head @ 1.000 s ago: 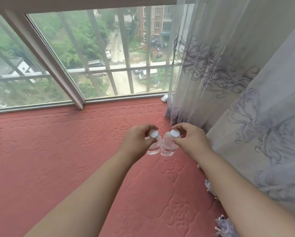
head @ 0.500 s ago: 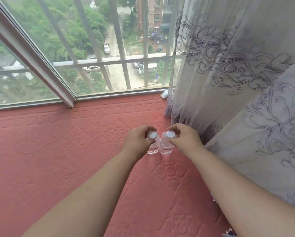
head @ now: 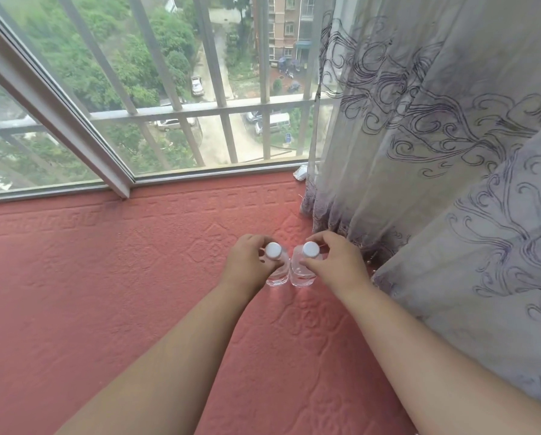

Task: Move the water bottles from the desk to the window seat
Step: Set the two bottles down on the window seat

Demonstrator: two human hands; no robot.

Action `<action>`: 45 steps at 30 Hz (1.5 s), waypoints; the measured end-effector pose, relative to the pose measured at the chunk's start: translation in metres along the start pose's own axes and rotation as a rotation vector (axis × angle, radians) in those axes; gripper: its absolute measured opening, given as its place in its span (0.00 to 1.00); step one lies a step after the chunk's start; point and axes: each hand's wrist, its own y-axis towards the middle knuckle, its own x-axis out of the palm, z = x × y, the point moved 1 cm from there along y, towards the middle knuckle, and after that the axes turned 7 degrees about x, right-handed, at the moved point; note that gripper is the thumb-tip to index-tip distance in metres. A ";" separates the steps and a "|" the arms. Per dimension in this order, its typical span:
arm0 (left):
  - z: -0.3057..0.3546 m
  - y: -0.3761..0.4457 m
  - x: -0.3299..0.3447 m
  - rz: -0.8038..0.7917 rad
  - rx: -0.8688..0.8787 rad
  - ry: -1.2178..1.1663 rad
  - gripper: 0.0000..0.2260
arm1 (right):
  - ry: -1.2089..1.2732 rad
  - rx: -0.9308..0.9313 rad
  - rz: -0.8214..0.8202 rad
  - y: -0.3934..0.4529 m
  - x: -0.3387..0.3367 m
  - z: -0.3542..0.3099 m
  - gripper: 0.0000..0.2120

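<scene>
This is a room in a home, high up in an apartment building. A wide window seat (head: pixel 106 293) covered with a salmon-red embossed cushion runs under a large window (head: pixel 156 89) with metal bars outside the glass. Sheer grey curtains (head: pixel 435 136) with dark swirling embroidery hang at the right. Through the glass, far below, lie trees, a lane with parked cars (head: pixel 197 85) and another residential block (head: pixel 288 26).

Barred window (head: pixel 168 89), embroidered grey curtain (head: pixel 435 136)
</scene>
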 end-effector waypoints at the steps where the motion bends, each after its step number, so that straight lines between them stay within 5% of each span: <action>1: 0.000 0.000 0.000 0.012 0.004 -0.001 0.14 | -0.006 0.000 0.007 0.001 0.000 0.002 0.15; 37: 0.034 0.015 0.024 -0.062 0.006 0.138 0.17 | -0.076 0.020 0.027 0.013 -0.019 0.012 0.14; 45: 0.056 0.000 0.001 -0.105 -0.035 0.107 0.29 | -0.101 0.041 0.018 -0.003 -0.038 -0.016 0.23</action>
